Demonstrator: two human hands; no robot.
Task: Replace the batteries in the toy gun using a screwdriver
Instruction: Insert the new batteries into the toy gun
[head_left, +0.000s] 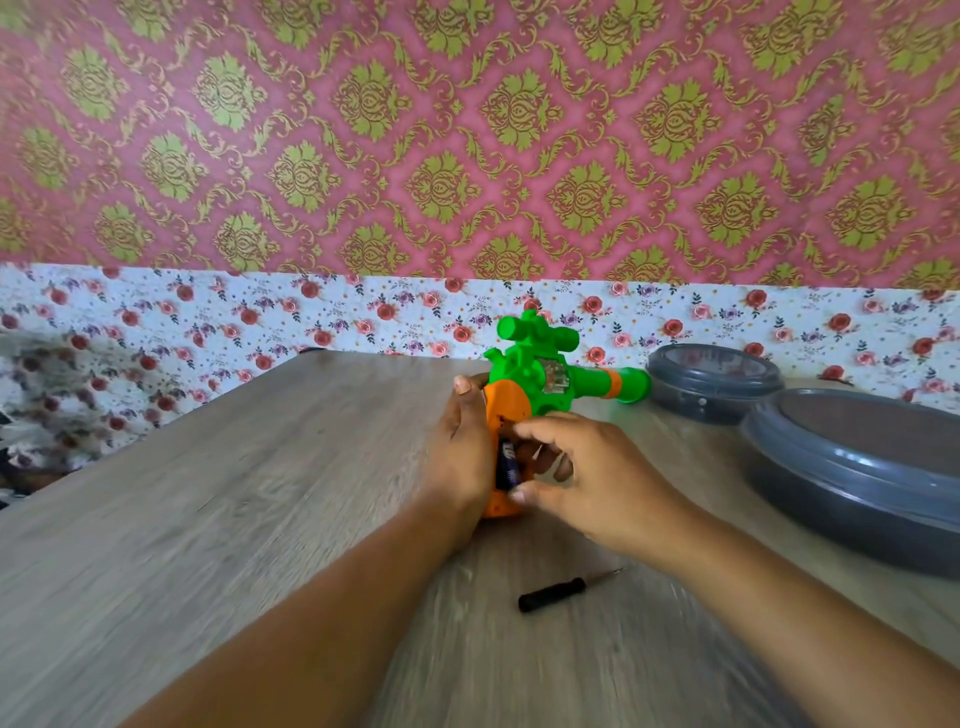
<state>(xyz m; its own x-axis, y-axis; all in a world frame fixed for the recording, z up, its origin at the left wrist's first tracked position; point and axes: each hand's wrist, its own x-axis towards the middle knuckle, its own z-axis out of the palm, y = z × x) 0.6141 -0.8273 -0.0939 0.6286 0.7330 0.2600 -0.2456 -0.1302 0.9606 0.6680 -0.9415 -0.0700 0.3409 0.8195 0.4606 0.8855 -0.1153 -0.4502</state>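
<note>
Green-and-orange plastic toy gun (545, 374) stands on the wood-grain desk (260, 519), orange grip down w/ compartment open. Left hand (460, 452) wraps the grip, steadying it. Right hand (587, 478) – fingers curled at the opening, pinching a dark cylindrical battery (508, 467) partly in the slot. Risks: battery seated wrong way round, or pushed askew so the contact bends; gun tipping if left-hand hold slackens. Small black-handled screwdriver (558, 592) lies loose near the right forearm – could get knocked off. Cover and screw not visible.
</note>
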